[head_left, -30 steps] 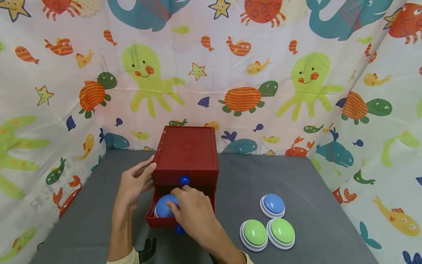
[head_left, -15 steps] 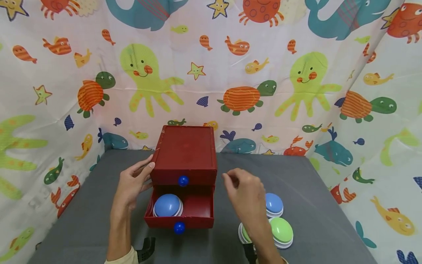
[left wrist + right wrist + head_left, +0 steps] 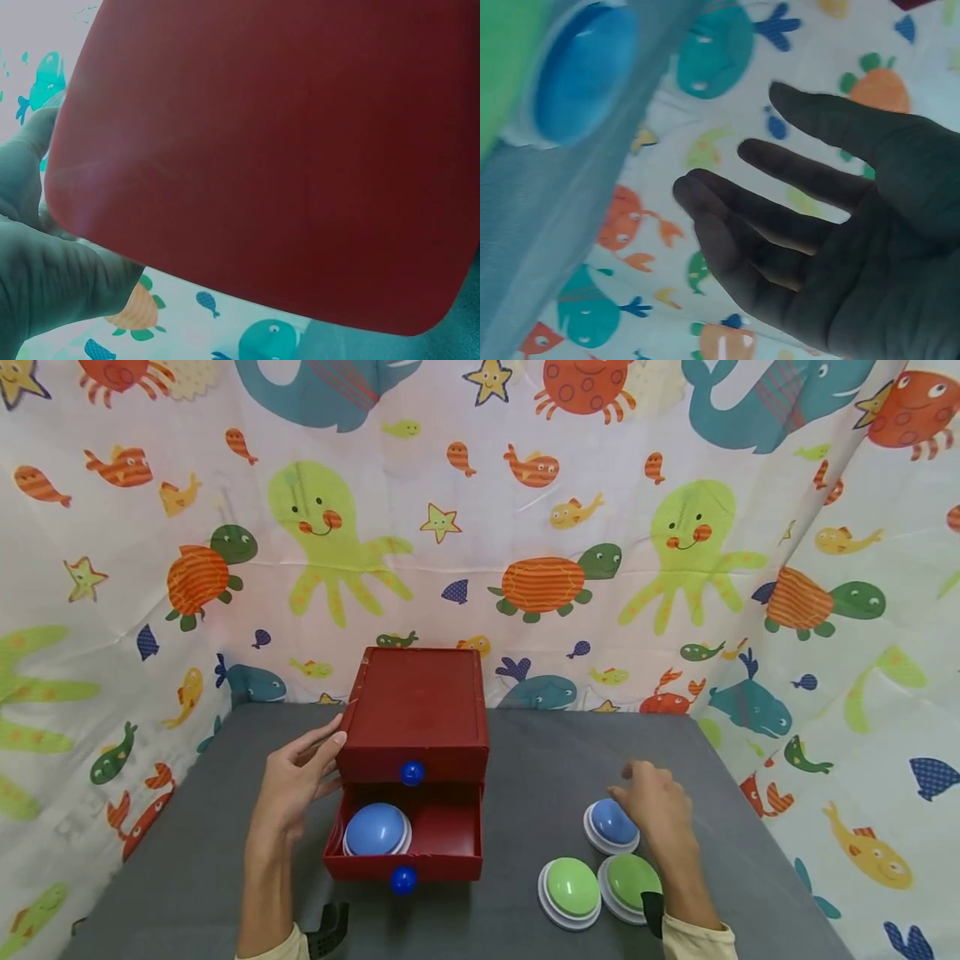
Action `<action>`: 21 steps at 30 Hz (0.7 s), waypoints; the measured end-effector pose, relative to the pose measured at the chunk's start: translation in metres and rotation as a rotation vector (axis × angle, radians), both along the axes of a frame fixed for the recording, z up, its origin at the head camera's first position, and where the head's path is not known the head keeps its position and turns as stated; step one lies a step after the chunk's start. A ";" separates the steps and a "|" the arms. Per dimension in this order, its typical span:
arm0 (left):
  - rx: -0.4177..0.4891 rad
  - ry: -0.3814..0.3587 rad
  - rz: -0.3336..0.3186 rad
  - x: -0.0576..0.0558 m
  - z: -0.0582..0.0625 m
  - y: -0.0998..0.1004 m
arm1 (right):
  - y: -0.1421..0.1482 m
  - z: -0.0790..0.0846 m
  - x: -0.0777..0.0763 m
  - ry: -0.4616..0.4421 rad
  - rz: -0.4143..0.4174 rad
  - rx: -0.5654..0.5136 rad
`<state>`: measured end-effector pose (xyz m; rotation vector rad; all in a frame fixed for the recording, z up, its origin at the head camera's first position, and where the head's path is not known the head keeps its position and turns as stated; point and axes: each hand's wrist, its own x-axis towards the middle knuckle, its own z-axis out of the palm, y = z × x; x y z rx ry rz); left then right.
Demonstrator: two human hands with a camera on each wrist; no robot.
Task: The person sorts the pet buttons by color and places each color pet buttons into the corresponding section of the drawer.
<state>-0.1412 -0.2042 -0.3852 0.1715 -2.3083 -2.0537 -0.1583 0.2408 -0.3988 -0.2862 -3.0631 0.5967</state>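
My spread left hand (image 3: 294, 781) touched the cabinet (image 3: 416, 702) edge; my empty right hand (image 3: 663, 810) hung loose. The drawer (image 3: 442, 868) held one blue button (image 3: 375, 829) beside open room.

The head view looks forward-down to the far edge of the tabletop (image 3: 528, 768). Wrist views sit close — left at the red box (image 3: 255, 150), right past its hand (image 3: 877, 255) — all sharing printed cloth (image 3: 480, 577).

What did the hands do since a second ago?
The right hand left the open drawer and the blue button inside it, moving right to near the other blue button on the table. The left hand stayed against the red box; the drawer stayed open and the green buttons stayed put.
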 end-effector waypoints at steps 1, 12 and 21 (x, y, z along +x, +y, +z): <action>-0.002 0.001 0.003 0.000 0.000 -0.001 | 0.003 -0.004 -0.002 -0.034 0.021 0.006; 0.021 -0.021 -0.014 -0.006 0.001 -0.001 | 0.008 -0.039 -0.016 -0.223 0.122 -0.022; 0.018 -0.035 0.004 -0.006 0.004 -0.001 | 0.009 -0.047 -0.019 -0.242 0.129 -0.034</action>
